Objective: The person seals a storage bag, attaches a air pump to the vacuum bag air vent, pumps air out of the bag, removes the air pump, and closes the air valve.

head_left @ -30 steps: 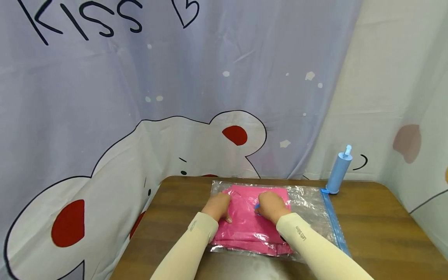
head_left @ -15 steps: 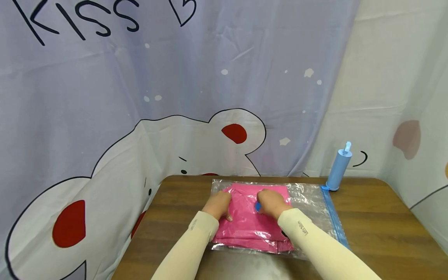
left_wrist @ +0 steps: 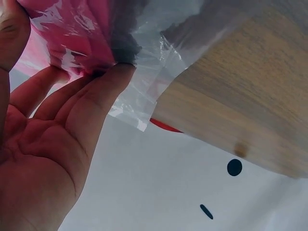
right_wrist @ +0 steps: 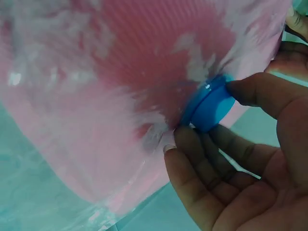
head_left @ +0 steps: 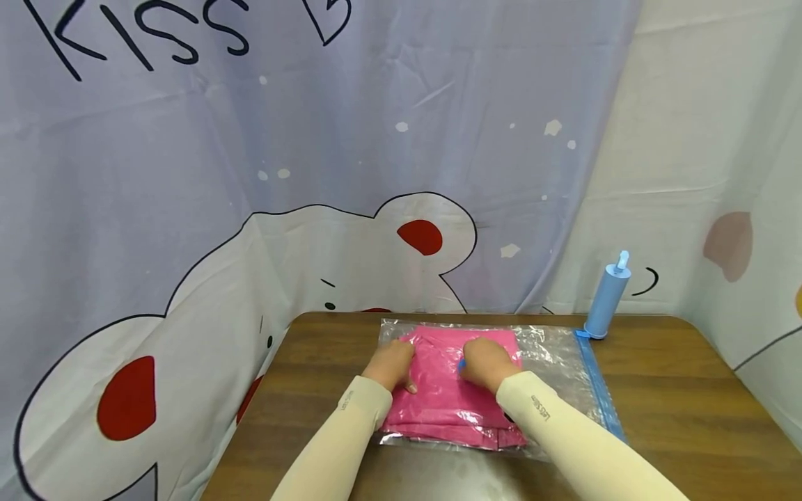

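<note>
A clear plastic storage bag [head_left: 551, 351] lies flat on the wooden table, with folded pink cloth [head_left: 438, 410] inside it. My right hand [head_left: 485, 363] is over the middle of the bag. Its thumb and fingers pinch a round blue valve cap [right_wrist: 209, 106] set in the plastic. At the bag's left side my left hand [head_left: 390, 365] rests with its thumb spread over the pink part. The left wrist view has that hand's fingers [left_wrist: 96, 96] stretched out against the plastic, by the bag's loose corner [left_wrist: 137, 113].
A light blue hand pump [head_left: 608, 303] stands at the table's back right, close to the bag's corner. Along the bag's right edge runs a blue zip strip [head_left: 595, 379]. Behind the wooden table [head_left: 683, 390] hangs a printed curtain [head_left: 351, 264].
The right hand has turned slightly at the blue cap, which shows more half a second ago than now. The left hand keeps its place. The head view has shifted slightly.
</note>
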A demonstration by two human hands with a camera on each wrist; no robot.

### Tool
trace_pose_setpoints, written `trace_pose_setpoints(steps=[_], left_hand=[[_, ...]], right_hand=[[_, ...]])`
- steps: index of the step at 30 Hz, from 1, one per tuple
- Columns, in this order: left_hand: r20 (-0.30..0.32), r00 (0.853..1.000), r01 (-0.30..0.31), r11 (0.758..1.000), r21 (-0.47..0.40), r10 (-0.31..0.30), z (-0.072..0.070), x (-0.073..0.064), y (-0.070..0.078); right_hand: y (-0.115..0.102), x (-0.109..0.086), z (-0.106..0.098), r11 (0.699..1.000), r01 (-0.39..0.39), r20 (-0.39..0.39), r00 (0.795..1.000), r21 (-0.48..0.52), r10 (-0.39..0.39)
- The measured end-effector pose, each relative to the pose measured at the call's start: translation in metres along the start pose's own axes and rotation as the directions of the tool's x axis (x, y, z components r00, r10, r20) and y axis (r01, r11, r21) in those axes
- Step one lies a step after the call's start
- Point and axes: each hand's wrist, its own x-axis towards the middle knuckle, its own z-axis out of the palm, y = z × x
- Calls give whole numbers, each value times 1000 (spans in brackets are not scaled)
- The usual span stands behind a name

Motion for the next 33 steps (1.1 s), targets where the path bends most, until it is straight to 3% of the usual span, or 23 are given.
trace_pose_setpoints(steps=[2,3,6,9,11,15,17,19,22,26,28,33], left_hand=[[26,999,23,1000,-19,-23,2,4,0],[38,999,24,999,-25,-23,12,13,-6],[38,999,19,1000,-21,-18,23,21,-16],[24,1000,-3,1000,-8,3,25,23,-20],[14,1000,-12,1000,2,12,25,22,-20],[5,1000,1,1000,11,-2,-1,2,0],[20,1000,17,1000,5,-18,-14,-6,11],[22,999,23,1000,3,-23,-21,-10,16],[38,999,27,999,-22,-26,-5,1,6],[29,1000,8,1000,-15,-8,19,16,-10],[23,1000,-5,1000,-2,5,24,21,-14],[12,1000,-7,999,36,7,30,25,-19]], right_hand=[[7,4,7,1000,15,9,1000,0,-15],[11,8,10,1000,23,17,1000,2,-23],[24,19,22,996,83,6,996,16,-83],[25,19,18,993,107,15,994,43,-108],[13,8,-2,995,66,47,997,69,-69],[-17,-18,-45,996,-25,73,997,81,19],[-19,-19,-45,997,-49,58,997,54,46],[-11,-14,-31,1000,-17,22,1000,19,17],[10,3,1,1000,12,-16,1000,-23,-12],[20,13,14,999,43,-7,999,-31,-43],[15,10,7,995,84,-17,996,-51,-85],[-21,-23,-48,982,189,-5,982,19,-189]])
